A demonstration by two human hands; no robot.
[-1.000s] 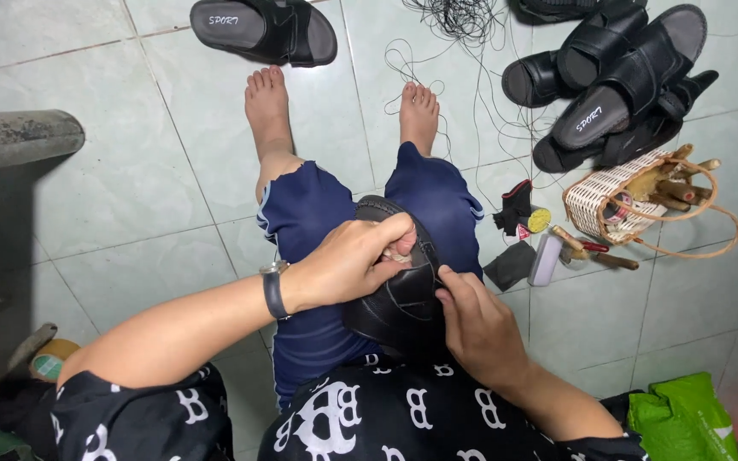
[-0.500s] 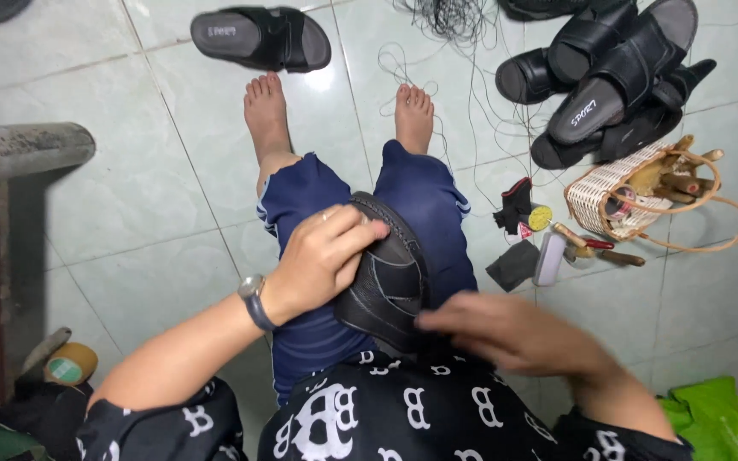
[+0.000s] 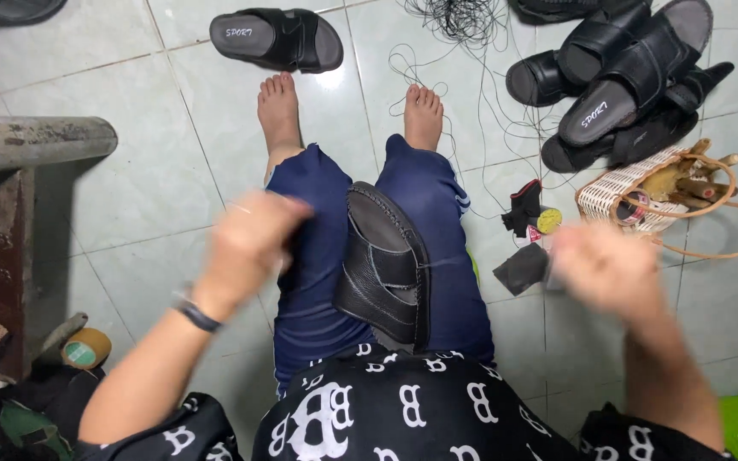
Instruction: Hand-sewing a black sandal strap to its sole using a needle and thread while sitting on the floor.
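Left hand (image 3: 254, 243) hovering blurred over left thigh, apart from sandal; grip impossible to tell. Black leather sandal (image 3: 386, 260) lying sole-up between the thighs on blue trousers (image 3: 309, 282), untouched. Right hand (image 3: 608, 269) hanging blurred beside right knee, near woven basket (image 3: 642, 192); grip likewise unreadable.

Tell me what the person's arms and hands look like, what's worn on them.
Both forearms are bare. The left hand is motion-blurred, with a dark wristband or watch at the wrist. The right hand is blurred too, and nothing worn shows on it. Short black sleeves with white letter prints cover the upper arms.
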